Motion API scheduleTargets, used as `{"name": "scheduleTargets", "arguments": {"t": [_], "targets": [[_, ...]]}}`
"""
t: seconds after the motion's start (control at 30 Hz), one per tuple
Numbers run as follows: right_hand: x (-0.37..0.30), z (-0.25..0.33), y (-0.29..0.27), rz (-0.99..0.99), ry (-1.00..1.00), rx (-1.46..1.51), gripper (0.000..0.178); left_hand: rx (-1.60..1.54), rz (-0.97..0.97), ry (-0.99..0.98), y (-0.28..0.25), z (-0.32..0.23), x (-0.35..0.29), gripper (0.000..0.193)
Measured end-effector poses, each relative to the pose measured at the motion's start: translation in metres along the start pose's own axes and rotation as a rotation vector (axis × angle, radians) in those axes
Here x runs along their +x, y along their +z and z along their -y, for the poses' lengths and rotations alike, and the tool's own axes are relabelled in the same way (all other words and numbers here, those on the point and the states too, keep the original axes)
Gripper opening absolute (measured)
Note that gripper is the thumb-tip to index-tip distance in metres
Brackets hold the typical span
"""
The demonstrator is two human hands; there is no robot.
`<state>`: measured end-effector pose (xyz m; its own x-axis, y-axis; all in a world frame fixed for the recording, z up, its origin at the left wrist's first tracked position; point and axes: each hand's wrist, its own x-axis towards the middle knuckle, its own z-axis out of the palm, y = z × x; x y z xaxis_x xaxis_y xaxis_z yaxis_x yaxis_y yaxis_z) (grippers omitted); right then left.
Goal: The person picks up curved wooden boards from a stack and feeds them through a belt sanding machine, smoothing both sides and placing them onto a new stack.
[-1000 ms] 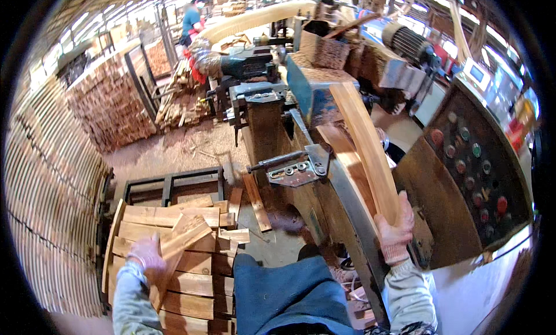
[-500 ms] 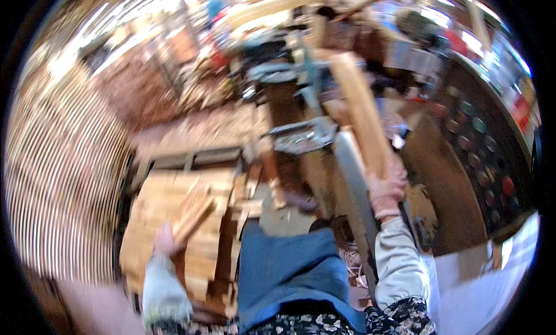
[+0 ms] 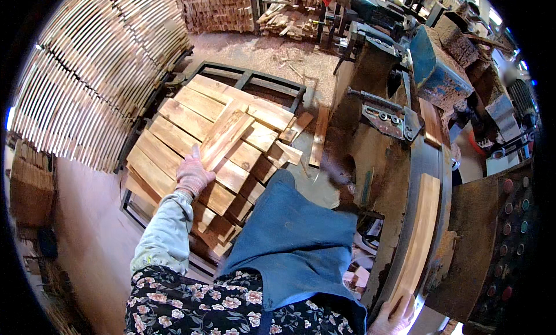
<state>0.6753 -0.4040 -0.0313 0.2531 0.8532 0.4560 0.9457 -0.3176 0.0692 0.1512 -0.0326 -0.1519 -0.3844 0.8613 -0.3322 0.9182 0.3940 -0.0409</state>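
My left hand (image 3: 195,173) grips the near end of a wooden board (image 3: 229,135) lying slantwise across a stack of boards (image 3: 174,129). Its fingers are closed around that end. Low at the right, my right hand (image 3: 395,315) is closed on the near end of another wooden board (image 3: 421,231). This one lies lengthwise in the metal channel (image 3: 412,202) of a woodworking machine. Farther along the same channel sits a short wooden piece (image 3: 430,122), apart from the board under my right hand.
A metal bracket with bolts (image 3: 389,118) overhangs the channel's left side. A dark control panel (image 3: 509,236) with several round buttons stands at the right. Tall stacked slats (image 3: 87,97) rise at the left. The board stack rests on a dark metal frame (image 3: 246,80).
The view has turned left, so the stack and machine appear farther right. My right hand has come back toward my body, with the board now along the channel. My left hand stays on its board.
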Motion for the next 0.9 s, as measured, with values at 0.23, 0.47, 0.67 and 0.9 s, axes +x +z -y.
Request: {"name": "scheduleTargets", "arguments": {"t": [0.23,0.47,0.67,0.9], "targets": [[0.115,-0.016,0.088,0.084,-0.018,0.181,0.04,-0.917,0.291,0.208,-0.019,0.029,0.023,0.125],[0.264,-0.007,0.171,-0.046,-0.09,0.255,0.038,-1.902,0.571,0.618,-0.061,-0.071,-0.06,0.057],[0.196,0.125,0.055,0.576,-0.142,1.174,0.092,-2.027,0.314,0.865,-0.052,-0.248,-0.142,0.06],[0.076,0.066,-0.019,0.477,0.638,0.568,0.098,-1.427,0.576,1.197,-0.032,-0.323,-0.231,0.09]]}}
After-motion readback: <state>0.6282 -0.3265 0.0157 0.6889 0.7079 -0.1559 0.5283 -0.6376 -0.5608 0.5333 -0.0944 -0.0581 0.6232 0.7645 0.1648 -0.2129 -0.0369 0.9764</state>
